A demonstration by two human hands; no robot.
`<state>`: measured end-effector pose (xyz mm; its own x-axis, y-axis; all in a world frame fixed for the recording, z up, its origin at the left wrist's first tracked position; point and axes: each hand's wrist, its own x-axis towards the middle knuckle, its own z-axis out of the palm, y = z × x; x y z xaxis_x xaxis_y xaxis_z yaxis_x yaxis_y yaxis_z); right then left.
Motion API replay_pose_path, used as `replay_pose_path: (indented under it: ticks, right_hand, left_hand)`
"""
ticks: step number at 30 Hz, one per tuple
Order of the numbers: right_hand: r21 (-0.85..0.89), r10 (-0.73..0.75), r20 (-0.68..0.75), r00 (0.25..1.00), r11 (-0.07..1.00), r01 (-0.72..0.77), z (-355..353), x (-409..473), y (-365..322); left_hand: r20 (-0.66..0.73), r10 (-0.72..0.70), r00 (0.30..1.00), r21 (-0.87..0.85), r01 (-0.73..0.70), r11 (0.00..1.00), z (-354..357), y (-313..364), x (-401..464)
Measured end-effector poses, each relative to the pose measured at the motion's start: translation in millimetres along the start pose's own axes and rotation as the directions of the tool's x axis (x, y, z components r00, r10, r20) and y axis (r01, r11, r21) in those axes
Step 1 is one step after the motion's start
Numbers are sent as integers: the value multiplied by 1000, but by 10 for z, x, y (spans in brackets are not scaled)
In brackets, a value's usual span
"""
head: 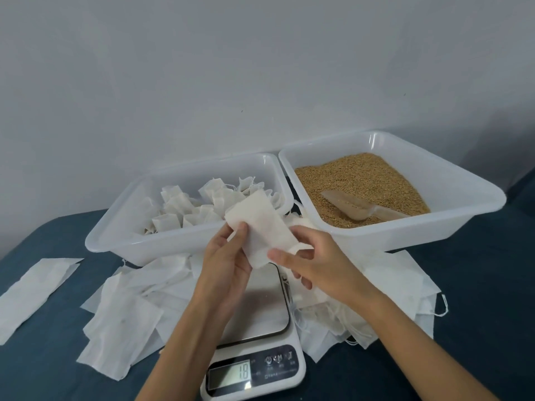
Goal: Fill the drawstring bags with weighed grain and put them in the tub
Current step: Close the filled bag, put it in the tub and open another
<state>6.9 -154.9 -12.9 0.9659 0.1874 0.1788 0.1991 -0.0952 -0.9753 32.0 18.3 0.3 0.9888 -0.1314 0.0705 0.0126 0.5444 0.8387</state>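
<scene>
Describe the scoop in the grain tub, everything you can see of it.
The scoop is a translucent, frosted plastic piece with a rounded bowl and a short flat handle. It lies on its side-back in the grain, bowl toward the left, handle pointing right toward the near wall of the grain tub. Some grain sits inside the bowl and its lower edge is sunk slightly into the heap. Neither hand touches it; only grain is in contact with it, and possibly the tub wall at the handle's tip.

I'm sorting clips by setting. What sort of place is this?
Likely a home or small-workshop packing table: a digital scale, a grain tub with a scoop, and a tub of filled bags, against a bare wall.
</scene>
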Motion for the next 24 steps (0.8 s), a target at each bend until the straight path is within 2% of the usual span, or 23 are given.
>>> replay_pose_path:
  ticks: [2, 4, 6, 8, 9, 11, 12, 13, 14, 16, 18, 20, 22, 24]
  right_hand:
    - [-12, -1, 44, 999, 1000, 1, 14, -8, 13]
    - [4, -32, -43, 999, 999, 32, 0, -1, 19]
    - [24, -78, -163, 984, 996, 83, -25, 13, 24]
    - [41, -128, -210, 969, 989, 140, -41, 22, 18]
    - [41, -145, -213, 966, 987, 157, -37, 22, 17]
    - [34, -154, -212, 965, 986, 165, -20, 19, 25]
    - [23, -156, -211, 965, 986, 164, -8, 18, 38]
    - [9, -157, -211, 965, 987, 162, 1, 18, 52]
    - [-5, -158, -213, 964, 987, 161, 10, 18, 56]
    - [-3, -167, -217, 962, 985, 170, 13, 23, 59]
    - [83, -159, -219, 963, 980, 181, -1, 29, 56]
    - [186, -148, -190, 971, 965, 183, -18, 31, 46]
    - [218, -158, -148, 976, 958, 188, -29, 34, 50]
    - [228, -158, -134, 978, 956, 186, -35, 42, 70]
  left_hand:
    - [-9, 23, 1000, 20, -23, 1000, -8, -36, -28]
    - [-53, 97, 994, 215, -83, 973, -5, -55, -61]
    - [-97, 236, 967, 478, -163, 863, -13, -77, -93]
    - [-90, 364, 927, 615, -236, 753, -1, -92, -131]
    - [-45, 455, 889, 697, -299, 652, 10, -99, -148]
    - [124, 639, 759, 854, -409, 321, 34, -115, -189]
    - [202, 691, 694, 873, -448, 194, 42, -131, -201]
    - [249, 703, 667, 867, -477, 145, 56, -141, -212]
    - [272, 674, 687, 844, -507, 176, 73, -142, -227]
    - [289, 525, 800, 775, -518, 363, 104, -138, -243]
    - [298, 395, 869, 739, -471, 481, 124, -137, -250]
    - [279, 345, 896, 716, -434, 547, 130, -128, -256]
    - [251, 336, 908, 689, -411, 597, 129, -116, -255]
    - [227, 354, 907, 697, -405, 592, 109, -114, -247]
